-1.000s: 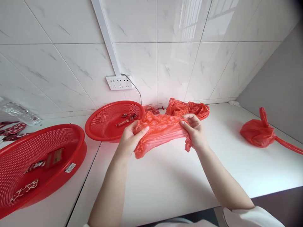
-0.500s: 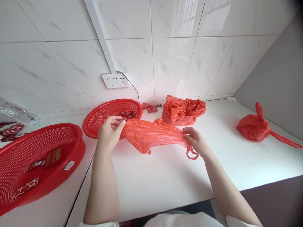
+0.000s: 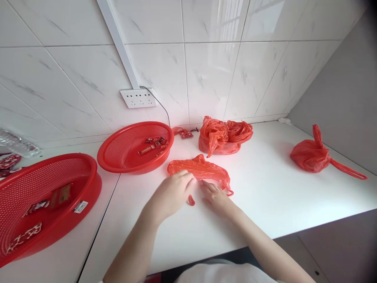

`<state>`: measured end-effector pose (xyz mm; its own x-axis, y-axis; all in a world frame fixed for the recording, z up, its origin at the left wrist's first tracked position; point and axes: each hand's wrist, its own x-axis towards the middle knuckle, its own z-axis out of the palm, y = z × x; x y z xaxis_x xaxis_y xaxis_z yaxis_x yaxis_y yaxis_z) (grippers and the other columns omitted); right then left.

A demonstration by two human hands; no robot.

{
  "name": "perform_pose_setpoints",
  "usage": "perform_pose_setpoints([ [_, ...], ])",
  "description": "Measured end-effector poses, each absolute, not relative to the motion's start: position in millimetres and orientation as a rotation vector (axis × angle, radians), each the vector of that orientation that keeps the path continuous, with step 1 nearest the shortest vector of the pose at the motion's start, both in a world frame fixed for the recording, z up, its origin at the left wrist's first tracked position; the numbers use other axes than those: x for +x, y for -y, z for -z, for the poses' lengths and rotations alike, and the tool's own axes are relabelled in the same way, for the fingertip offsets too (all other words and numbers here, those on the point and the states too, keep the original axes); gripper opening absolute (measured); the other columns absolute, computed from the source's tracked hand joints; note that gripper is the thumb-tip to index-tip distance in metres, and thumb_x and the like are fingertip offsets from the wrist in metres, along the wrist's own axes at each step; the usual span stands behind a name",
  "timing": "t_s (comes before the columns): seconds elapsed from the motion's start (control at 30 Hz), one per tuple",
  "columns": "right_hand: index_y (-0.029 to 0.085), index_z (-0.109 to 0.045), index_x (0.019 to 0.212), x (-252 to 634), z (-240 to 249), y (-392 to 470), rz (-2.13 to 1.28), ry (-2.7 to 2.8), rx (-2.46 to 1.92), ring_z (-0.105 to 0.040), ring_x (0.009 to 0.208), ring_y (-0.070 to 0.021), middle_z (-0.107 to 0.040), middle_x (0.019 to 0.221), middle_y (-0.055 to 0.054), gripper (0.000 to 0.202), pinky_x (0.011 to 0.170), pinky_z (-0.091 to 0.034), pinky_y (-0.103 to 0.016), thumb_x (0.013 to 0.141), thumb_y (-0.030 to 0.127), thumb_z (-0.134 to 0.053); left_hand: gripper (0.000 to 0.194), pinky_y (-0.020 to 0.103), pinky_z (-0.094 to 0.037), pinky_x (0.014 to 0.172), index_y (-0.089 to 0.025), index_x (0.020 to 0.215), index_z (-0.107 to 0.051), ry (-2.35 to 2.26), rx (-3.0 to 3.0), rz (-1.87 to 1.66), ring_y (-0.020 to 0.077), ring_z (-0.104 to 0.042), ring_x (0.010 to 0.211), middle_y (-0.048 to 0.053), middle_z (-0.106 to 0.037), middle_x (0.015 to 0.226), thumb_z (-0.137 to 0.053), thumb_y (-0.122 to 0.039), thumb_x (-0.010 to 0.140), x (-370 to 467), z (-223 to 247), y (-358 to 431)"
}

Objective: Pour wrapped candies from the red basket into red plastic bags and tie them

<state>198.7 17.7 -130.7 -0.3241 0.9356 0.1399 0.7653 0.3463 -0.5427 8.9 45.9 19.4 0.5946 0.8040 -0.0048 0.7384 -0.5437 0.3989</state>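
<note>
A crumpled red plastic bag (image 3: 203,169) lies on the white table in front of me. My left hand (image 3: 173,191) is at its near left edge with bent fingers pressed together; what they hold, if anything, is hidden. A small red piece of the bag (image 3: 191,200) shows on the table just below those fingertips. At the bag's near right edge, my right hand (image 3: 217,197) lies low on the table with its fingers stretched out, beside the bag's loop handle.
A round red basket (image 3: 134,147) with small snack packets stands behind on the left, a larger one (image 3: 91,184) nearer. Bundled red bags (image 3: 225,135) lie at the back, a tied red bag (image 3: 310,155) on the right. A socket strip (image 3: 138,98) is on the wall.
The red bag was stretched in the air between both hands and now lies on the table. Both hands have come down and closer together, and the right one has let go.
</note>
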Motion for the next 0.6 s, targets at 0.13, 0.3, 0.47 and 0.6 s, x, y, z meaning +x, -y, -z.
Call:
perform_pose_setpoints([
  [0.13, 0.026, -0.041, 0.144, 193.5, 146.7, -20.1, -0.456, 2.135, -1.523, -0.049, 0.128, -0.0340, -0.041, 0.149, -0.013, 0.055, 0.100, -0.045, -0.054, 0.089, 0.020, -0.046, 0.029, 0.035, -0.051, 0.077, -0.017, 0.101, -0.063, -1.214, 2.510, 0.009, 0.0250, -0.066, 0.095, 0.014, -0.063, 0.114, -0.036, -0.015, 0.091, 24.4, 40.4, -44.2],
  [0.3, 0.025, -0.017, 0.153, 193.2, 144.5, -23.7, -0.467, 1.977, -1.495, -0.053, 0.124, -0.0284, -0.023, 0.157, -0.016, 0.064, 0.092, -0.051, -0.048, 0.092, 0.013, -0.032, 0.041, 0.042, -0.052, 0.089, -0.020, 0.133, -0.045, -1.258, 2.493, -0.344, 0.0285, -0.059, 0.117, 0.016, -0.031, 0.151, -0.037, -0.018, 0.093, 25.1, 106.6, -46.3],
  [0.47, 0.022, -0.007, 0.154, 201.7, 122.8, -44.1, -0.364, 1.931, -1.454, -0.041, 0.135, -0.0318, -0.028, 0.153, -0.020, 0.064, 0.095, -0.048, -0.052, 0.095, 0.018, -0.030, 0.064, 0.045, -0.044, 0.103, -0.023, 0.149, -0.018, -1.277, 2.470, -0.575, 0.0309, -0.040, 0.136, 0.015, -0.009, 0.160, -0.045, -0.021, 0.091, 18.7, 129.6, -60.1],
  [0.6, 0.018, -0.009, 0.153, 204.0, 105.4, -65.1, -0.319, 2.031, -1.438, -0.052, 0.121, -0.0349, -0.045, 0.140, -0.024, 0.064, 0.086, -0.051, -0.054, 0.094, 0.018, -0.031, 0.075, 0.041, -0.050, 0.094, -0.028, 0.152, -0.003, -1.323, 2.373, -0.615, 0.0297, -0.045, 0.133, 0.014, -0.011, 0.159, -0.046, -0.025, 0.091, 17.9, 126.9, -66.9],
])
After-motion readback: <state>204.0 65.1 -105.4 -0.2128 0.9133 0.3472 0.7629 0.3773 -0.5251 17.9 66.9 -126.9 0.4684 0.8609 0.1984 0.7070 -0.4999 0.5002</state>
